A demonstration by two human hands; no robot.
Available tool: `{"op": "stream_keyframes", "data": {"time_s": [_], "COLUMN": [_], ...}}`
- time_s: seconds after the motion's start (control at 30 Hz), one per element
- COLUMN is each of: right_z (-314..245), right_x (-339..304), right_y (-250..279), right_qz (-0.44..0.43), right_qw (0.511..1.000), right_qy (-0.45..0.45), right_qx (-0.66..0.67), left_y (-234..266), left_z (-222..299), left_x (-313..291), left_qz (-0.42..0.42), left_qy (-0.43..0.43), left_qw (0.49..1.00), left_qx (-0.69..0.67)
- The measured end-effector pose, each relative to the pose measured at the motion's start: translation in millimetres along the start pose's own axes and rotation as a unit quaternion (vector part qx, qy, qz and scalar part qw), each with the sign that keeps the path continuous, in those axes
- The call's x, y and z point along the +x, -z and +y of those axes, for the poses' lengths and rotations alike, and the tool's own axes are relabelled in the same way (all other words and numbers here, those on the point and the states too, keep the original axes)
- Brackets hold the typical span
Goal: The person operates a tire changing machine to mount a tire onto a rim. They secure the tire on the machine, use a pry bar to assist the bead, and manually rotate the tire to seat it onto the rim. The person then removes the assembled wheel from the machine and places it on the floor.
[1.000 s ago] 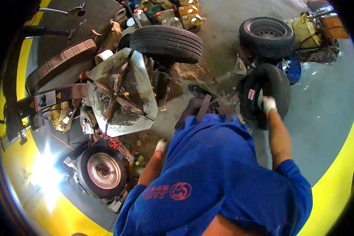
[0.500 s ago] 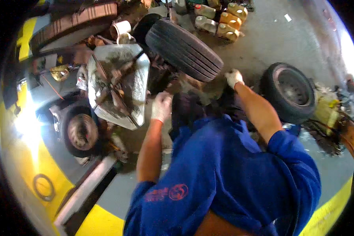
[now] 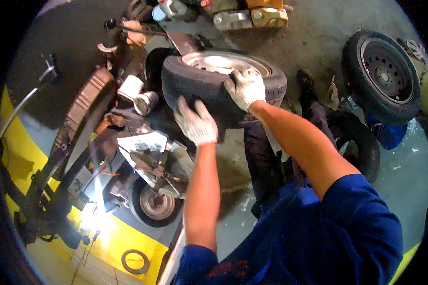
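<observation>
Workshop floor [image 3: 314, 28]: grey and yellow. Wheel [image 3: 188, 78]: tilted, pale rim up, just beyond the metal turntable [image 3: 183, 164]. Second wheel [image 3: 354, 80]: dark rim, right side. Jugs [image 3: 271, 19]: behind. Right hand [image 3: 245, 88]: curled over first wheel's edge; firmness of grip cannot be told. Left hand [image 3: 196, 123]: unclenched, fingers spread at its side.

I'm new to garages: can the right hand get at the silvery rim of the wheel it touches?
Probably yes: the right hand lies over the tire's edge beside the rim, with nothing visibly between.
</observation>
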State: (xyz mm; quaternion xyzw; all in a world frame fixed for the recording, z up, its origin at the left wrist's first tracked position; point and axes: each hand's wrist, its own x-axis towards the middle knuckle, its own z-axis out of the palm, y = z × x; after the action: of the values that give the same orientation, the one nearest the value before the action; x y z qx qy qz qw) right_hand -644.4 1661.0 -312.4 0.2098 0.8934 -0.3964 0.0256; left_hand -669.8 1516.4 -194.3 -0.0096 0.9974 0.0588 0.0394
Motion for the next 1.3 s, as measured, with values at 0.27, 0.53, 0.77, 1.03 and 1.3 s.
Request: {"op": "stream_keyframes", "data": {"time_s": [0.27,0.53,0.77,1.03,1.3], "right_z": [6.9,22.3,-7.4,-0.1,-0.6], "right_x": [29.4,30.6,33.9,32.3,31.6], "right_y": [-10.8,-16.6,-14.0,-12.3,-12.8], "right_qz": [-0.106,-0.135,-0.116,-0.119,-0.104], "right_qw": [0.976,0.986,0.974,0.976,0.983], "right_qy": [-0.182,-0.065,-0.196,-0.18,-0.152], "right_qx": [0.06,-0.068,0.009,-0.015,-0.022], "left_y": [-84.0,-72.8,-68.6,-73.8,-74.9], "left_z": [-30.5,-26.5,-32.7,-31.7,-30.0], "left_x": [23.3,39.6,37.0,35.8,38.3], "left_qz": [0.093,0.075,0.074,0.072,0.074], "left_qy": [0.001,-0.013,0.005,-0.003,-0.013], "left_qw": [0.995,0.997,0.997,0.997,0.997], "left_qx": [0.018,-0.029,-0.024,-0.023,-0.02]}}
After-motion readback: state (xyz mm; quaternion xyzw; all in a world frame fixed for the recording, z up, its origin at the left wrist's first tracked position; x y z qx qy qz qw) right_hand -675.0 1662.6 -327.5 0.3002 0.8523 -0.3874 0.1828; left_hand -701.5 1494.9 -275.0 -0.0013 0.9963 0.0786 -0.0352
